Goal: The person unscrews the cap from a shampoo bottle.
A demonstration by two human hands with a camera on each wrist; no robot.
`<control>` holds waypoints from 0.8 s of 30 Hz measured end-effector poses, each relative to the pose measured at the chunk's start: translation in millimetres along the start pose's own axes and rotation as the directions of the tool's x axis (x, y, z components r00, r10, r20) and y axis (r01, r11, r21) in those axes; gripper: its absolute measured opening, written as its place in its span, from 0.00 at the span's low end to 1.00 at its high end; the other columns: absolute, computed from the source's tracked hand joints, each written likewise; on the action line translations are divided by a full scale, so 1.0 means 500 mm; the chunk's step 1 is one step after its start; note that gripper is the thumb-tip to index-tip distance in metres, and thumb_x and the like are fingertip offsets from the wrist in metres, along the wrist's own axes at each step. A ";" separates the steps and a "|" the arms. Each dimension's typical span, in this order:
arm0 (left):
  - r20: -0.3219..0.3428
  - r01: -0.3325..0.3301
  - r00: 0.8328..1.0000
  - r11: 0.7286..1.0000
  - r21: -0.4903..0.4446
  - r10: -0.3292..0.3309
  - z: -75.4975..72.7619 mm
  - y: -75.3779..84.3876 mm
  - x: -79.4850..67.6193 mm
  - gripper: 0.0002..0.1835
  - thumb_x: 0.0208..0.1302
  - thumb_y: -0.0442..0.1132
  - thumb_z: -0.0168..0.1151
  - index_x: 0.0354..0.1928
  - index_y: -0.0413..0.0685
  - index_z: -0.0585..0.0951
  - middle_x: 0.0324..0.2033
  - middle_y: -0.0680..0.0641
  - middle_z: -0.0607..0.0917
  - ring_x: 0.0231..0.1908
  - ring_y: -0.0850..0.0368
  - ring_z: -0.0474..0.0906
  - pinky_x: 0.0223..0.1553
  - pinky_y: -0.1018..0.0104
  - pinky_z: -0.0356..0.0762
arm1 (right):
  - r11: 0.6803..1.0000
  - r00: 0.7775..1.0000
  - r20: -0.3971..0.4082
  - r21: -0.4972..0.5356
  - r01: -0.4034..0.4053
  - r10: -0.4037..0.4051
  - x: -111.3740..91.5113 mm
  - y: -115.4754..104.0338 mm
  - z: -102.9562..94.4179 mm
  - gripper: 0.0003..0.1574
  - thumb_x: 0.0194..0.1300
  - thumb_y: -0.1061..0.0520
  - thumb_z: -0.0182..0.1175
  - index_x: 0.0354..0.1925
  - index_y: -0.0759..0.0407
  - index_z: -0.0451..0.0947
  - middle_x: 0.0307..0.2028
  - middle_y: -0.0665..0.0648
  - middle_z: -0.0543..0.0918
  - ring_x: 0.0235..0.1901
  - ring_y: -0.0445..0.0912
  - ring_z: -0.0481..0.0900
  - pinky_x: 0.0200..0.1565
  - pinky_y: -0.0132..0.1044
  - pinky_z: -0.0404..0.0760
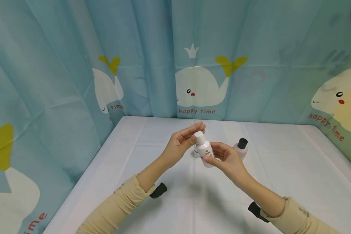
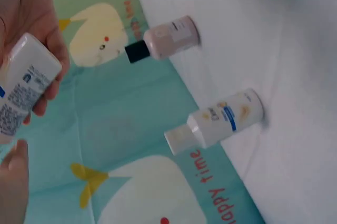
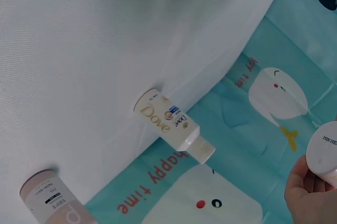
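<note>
A white table with rounded far corners. A white plastic bottle with a white cap and gold "Dove" lettering stands upright on it; to its right, apart, stands a pale pink bottle with a black cap. Behind hangs a light-blue fabric curtain, printed with cartoon whales and red "happy time" lettering.

A white, rounded plastic Dove bottle with a narrower white cap is tilting above the desk, its cap staying on and pointing up toward the person's left. The right grip is holding its body. Dark lettering is marking its front, dense small print its back, and a printed code its round base.
</note>
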State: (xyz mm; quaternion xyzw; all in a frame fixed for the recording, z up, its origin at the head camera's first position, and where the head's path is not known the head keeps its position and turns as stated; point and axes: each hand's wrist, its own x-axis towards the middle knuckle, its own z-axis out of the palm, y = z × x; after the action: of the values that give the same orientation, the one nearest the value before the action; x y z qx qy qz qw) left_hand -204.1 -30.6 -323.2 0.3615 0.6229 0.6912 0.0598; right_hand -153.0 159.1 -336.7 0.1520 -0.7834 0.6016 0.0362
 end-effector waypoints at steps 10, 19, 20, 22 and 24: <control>0.084 -0.040 0.996 0.999 -0.007 0.040 -0.003 0.006 -0.005 0.31 0.67 0.42 0.55 0.68 0.36 0.62 0.67 0.37 0.66 0.64 0.55 0.67 0.63 0.68 0.68 | 1.000 1.000 0.001 0.004 -0.012 0.012 -0.001 -0.001 0.000 0.28 0.58 0.61 0.66 0.56 0.68 0.72 0.52 0.68 0.79 0.45 0.31 0.78 0.50 0.22 0.76; 0.008 -0.037 0.999 0.998 -0.044 0.037 -0.003 0.004 -0.008 0.38 0.56 0.52 0.63 0.62 0.30 0.69 0.58 0.28 0.72 0.54 0.57 0.78 0.54 0.70 0.77 | 1.000 1.000 0.001 0.009 0.002 -0.002 -0.003 -0.004 0.003 0.28 0.58 0.62 0.66 0.55 0.69 0.72 0.52 0.68 0.79 0.46 0.31 0.78 0.52 0.22 0.75; -0.001 -0.035 0.999 0.998 -0.055 0.035 -0.003 0.004 -0.008 0.38 0.56 0.52 0.64 0.61 0.29 0.69 0.57 0.27 0.73 0.53 0.59 0.79 0.53 0.70 0.77 | 1.000 1.000 0.001 0.013 0.001 -0.001 -0.003 -0.004 0.004 0.28 0.57 0.62 0.66 0.55 0.69 0.72 0.52 0.68 0.80 0.46 0.31 0.78 0.52 0.22 0.75; -0.014 -0.035 0.999 0.997 -0.069 0.034 -0.001 0.004 -0.009 0.38 0.55 0.50 0.65 0.60 0.27 0.70 0.56 0.26 0.73 0.50 0.62 0.81 0.51 0.70 0.78 | 1.000 1.000 0.000 0.015 0.006 -0.006 -0.004 -0.003 0.005 0.27 0.57 0.62 0.66 0.55 0.69 0.72 0.51 0.68 0.80 0.45 0.31 0.78 0.52 0.22 0.75; -0.027 -0.034 0.999 0.997 -0.072 0.033 -0.001 0.004 -0.009 0.35 0.57 0.46 0.66 0.58 0.27 0.70 0.54 0.25 0.74 0.47 0.65 0.82 0.49 0.70 0.80 | 1.000 1.000 0.001 0.016 0.014 -0.014 -0.005 -0.003 0.005 0.27 0.57 0.63 0.66 0.54 0.69 0.72 0.51 0.68 0.80 0.45 0.31 0.78 0.52 0.22 0.75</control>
State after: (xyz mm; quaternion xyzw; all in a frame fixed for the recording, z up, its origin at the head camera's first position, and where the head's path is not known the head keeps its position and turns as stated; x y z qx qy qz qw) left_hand -200.4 -33.6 -323.4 0.3605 0.5921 0.7188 0.0531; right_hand -149.9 156.8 -336.7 0.1581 -0.7776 0.6073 0.0387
